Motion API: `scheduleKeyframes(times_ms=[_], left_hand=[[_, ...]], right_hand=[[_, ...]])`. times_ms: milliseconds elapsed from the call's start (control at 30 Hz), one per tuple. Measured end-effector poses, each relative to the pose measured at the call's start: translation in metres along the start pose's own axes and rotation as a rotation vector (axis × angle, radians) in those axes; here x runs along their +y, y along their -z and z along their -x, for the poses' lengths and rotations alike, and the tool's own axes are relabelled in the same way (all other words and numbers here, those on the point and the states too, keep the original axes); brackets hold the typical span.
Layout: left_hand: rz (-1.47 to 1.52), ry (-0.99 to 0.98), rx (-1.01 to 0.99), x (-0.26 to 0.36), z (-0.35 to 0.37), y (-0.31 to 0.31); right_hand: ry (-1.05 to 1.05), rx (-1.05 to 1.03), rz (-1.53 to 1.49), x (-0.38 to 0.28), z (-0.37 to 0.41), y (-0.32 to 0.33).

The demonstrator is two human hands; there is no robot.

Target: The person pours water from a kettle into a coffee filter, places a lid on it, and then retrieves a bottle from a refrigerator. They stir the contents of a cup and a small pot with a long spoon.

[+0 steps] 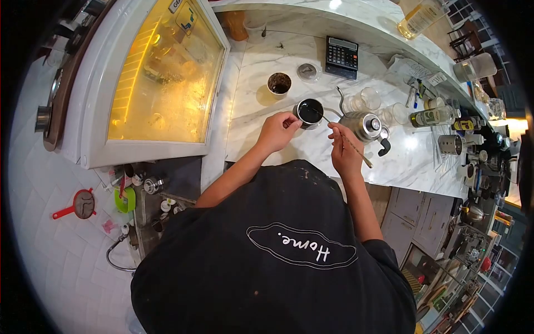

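Note:
A cup of dark liquid [309,107] stands on the marble counter in front of me. My left hand [276,132] is closed, thumb and fingertips pinching the cup's near left side. In my right hand [346,147] is a long thin stirring spoon [360,155], slanting with its far end in the liquid; the tip is hidden. Just right of the cup sits a steel gooseneck kettle [367,126] with a black handle. A paper cup with dark grounds [279,84] stands farther back on the left, near a small round clear container [307,72].
Behind the cups lies a black calculator [341,57]. Clear glasses [396,114] and a bottle [433,117] stand to the right. A lit glass-door fridge [167,78] borders the counter's left side. A raised ledge [356,19] runs along the back.

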State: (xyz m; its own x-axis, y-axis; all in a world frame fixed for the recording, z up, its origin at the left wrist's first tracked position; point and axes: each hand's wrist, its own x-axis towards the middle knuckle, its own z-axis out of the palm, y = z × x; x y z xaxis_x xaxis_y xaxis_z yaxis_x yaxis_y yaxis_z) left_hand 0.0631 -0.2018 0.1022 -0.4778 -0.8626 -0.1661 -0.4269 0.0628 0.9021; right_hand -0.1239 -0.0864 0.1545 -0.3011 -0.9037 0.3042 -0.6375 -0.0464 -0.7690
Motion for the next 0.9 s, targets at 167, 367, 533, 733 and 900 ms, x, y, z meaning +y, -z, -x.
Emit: scheduleKeyframes(times_ms=[167, 367, 533, 733, 900], left_hand=[[0.105, 0.092, -0.114, -0.015, -0.008, -0.003], [0.096, 0.093, -0.14, -0.011, -0.008, -0.005], [0.1, 0.076, -0.116, -0.012, -0.006, -0.008], [0.102, 0.065, -0.067, -0.017, -0.005, -0.013], [0.043, 0.151, -0.145, -0.01, -0.009, -0.007]], right_hand=[[0.008, 0.02, 0.011, -0.007, 0.013, -0.003], [0.047, 0.03, 0.067, -0.01, 0.023, -0.005], [0.071, 0.052, 0.107, -0.015, 0.026, -0.007], [0.125, 0.081, 0.123, -0.015, 0.032, -0.011], [0.113, 0.068, 0.154, -0.013, 0.035, -0.012]])
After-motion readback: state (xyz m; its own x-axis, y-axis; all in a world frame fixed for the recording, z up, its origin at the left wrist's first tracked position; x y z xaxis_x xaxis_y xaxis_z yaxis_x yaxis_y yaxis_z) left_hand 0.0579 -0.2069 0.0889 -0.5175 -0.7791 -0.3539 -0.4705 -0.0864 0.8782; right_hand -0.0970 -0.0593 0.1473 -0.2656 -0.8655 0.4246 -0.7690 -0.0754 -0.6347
